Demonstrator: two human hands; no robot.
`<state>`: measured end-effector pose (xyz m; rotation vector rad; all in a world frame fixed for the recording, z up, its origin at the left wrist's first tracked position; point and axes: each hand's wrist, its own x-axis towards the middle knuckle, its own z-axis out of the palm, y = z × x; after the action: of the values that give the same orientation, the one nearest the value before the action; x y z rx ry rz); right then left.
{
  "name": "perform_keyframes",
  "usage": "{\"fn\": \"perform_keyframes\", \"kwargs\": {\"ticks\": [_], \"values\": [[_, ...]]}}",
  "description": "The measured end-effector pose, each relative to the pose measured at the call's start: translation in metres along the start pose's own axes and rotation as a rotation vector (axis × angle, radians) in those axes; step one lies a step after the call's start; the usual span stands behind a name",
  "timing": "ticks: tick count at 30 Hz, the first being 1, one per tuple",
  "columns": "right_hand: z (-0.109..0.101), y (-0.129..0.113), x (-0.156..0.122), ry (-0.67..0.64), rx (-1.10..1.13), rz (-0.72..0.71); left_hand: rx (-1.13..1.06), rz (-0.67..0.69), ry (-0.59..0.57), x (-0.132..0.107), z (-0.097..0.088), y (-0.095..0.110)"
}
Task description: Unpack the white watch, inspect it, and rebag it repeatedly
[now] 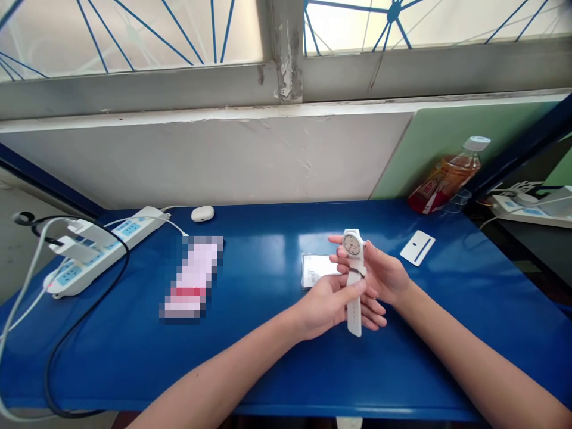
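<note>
A white wristwatch (353,245) with a round dial is held above the blue table, its dial facing up and its strap hanging toward me. My left hand (325,305) is closed on the strap, with the thumb lying across it below the buckle. My right hand (385,271) is closed around the watch from the right, at the case and upper strap. Some of its fingers pass behind the strap and are partly hidden. Behind my left hand lies a flat white packet (315,269), partly covered by the hands.
A phone-like pixelated rectangle (194,274) lies left on the blue table (263,369), with a cable at its top. Further left is a white power strip (107,250) with plugs and cables. A white earbud case (202,214), a white card (417,248) and a drink bottle (447,176) stand around.
</note>
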<state>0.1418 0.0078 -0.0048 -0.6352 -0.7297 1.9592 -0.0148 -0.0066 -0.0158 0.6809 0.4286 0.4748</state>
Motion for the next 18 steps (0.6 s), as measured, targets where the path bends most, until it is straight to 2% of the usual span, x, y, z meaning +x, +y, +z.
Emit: {"fn": "perform_keyframes", "kwargs": {"ticks": [3, 8, 13, 18], "values": [[-0.0024, 0.0033, 0.0017, 0.042, -0.004, -0.073, 0.03, 0.034, 0.026, 0.0002, 0.001, -0.0024], [-0.0051, 0.0056, 0.0031, 0.106, -0.011, -0.143, -0.08, 0.037, -0.039, 0.0006, 0.0021, -0.0052], [-0.004, 0.004, -0.0017, 0.078, -0.148, -0.047, -0.086, -0.022, -0.026, -0.0011, 0.0047, -0.0041], [0.0018, 0.0003, -0.0009, 0.065, -0.093, 0.001, -0.057, 0.01, -0.065, -0.0013, 0.0049, -0.0084]]}}
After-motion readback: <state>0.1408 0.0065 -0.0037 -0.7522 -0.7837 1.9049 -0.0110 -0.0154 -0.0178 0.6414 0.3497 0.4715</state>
